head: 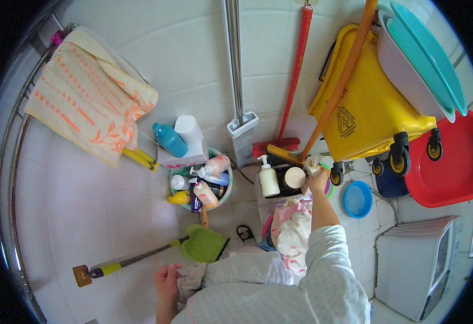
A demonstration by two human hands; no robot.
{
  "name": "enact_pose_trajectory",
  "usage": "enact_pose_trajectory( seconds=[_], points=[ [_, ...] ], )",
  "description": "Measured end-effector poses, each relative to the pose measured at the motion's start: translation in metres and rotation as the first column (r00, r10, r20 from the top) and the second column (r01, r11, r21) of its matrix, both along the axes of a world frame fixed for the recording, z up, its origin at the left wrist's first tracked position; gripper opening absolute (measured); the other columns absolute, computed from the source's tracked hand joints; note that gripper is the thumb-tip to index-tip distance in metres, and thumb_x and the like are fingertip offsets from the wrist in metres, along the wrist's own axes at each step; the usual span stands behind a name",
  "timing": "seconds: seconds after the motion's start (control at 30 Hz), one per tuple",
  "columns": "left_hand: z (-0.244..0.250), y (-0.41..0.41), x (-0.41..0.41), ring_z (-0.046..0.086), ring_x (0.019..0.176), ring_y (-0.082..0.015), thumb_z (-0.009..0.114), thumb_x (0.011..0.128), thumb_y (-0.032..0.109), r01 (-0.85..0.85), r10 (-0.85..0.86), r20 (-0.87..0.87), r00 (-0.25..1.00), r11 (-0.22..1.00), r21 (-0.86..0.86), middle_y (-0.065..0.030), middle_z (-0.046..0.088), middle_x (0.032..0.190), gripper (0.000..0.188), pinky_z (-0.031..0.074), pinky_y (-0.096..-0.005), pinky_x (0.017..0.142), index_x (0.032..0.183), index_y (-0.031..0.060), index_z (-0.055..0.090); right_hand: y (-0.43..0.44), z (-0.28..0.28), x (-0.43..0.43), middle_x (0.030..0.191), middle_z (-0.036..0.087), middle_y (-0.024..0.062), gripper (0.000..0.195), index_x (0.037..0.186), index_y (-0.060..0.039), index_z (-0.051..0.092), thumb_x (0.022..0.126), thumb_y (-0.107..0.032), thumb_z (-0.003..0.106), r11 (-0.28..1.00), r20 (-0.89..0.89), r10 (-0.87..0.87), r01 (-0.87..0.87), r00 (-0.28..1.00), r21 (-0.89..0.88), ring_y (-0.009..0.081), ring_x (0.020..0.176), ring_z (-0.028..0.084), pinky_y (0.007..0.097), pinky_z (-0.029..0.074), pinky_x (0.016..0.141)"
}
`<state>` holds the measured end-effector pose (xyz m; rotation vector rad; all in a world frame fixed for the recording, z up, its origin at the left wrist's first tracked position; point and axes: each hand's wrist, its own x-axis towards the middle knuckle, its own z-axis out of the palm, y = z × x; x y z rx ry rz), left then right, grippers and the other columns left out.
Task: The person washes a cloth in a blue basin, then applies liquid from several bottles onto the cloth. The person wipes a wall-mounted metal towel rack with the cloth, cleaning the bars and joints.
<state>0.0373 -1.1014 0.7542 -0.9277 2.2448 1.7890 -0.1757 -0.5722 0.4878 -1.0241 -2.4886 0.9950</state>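
My right hand (318,180) is on a pale pump bottle (313,164), its fingers around the lower part. Left of it, a cream jar with a round lid (295,178) and a white pump bottle (269,181) stand on a dark-topped box. My left hand (168,276) is low at the left, beside a grey-brown cloth (192,279), fingers loosely curled; whether it grips the cloth is unclear. A round basin (229,189) holds several bottles, among them a pink pump bottle (206,195). Crumpled white and pink fabric (295,239) lies beneath my right forearm.
A green dustpan (204,244) lies left of my knees. A red broom (295,73) and a wooden handle (341,87) lean near a yellow wheeled mop bucket (366,105). Right are a blue basin (357,199), a red basin (442,162) and a white cabinet-like appliance (406,263). A patterned towel (86,97) hangs upper left.
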Motion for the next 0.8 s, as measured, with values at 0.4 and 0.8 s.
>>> enact_pose_trajectory(
  seconds=[0.4, 0.8],
  points=[
    [-0.007, -0.002, 0.001, 0.052, 0.058, -0.0093, 0.056, 0.096, 0.022, 0.02, -0.02, 0.004, 1.0, 1.0, 0.01, -0.0026, 0.06, 0.063, 0.026, 0.042, -0.0248, 0.057, 0.092, -0.0005, 0.07, 0.008, -0.008, -0.027, 0.123, 0.053, 0.0228, 0.065, 0.131, -0.002, 0.045, 0.074, -0.012, 0.074, 0.996, 0.111, 0.089, -0.091, 0.99, 0.014, 0.0397, 0.112, 0.054, 0.0434, 0.045, 0.096],
    [-0.005, -0.008, -0.002, 0.054, 0.07, -0.0083, 0.06, 0.094, 0.023, 0.009, -0.008, 0.026, 1.0, 1.0, -0.017, -0.0004, 0.062, 0.075, 0.025, 0.045, -0.0246, 0.065, 0.101, 0.0019, 0.07, -0.083, 0.092, -0.017, 0.091, 0.056, 0.0106, 0.018, 0.097, 0.0014, 0.053, 0.089, -0.009, 0.065, 0.972, -0.516, -0.024, -0.1, 0.856, -0.211, 0.0194, 0.086, 0.053, 0.0336, 0.045, 0.08]
  ],
)
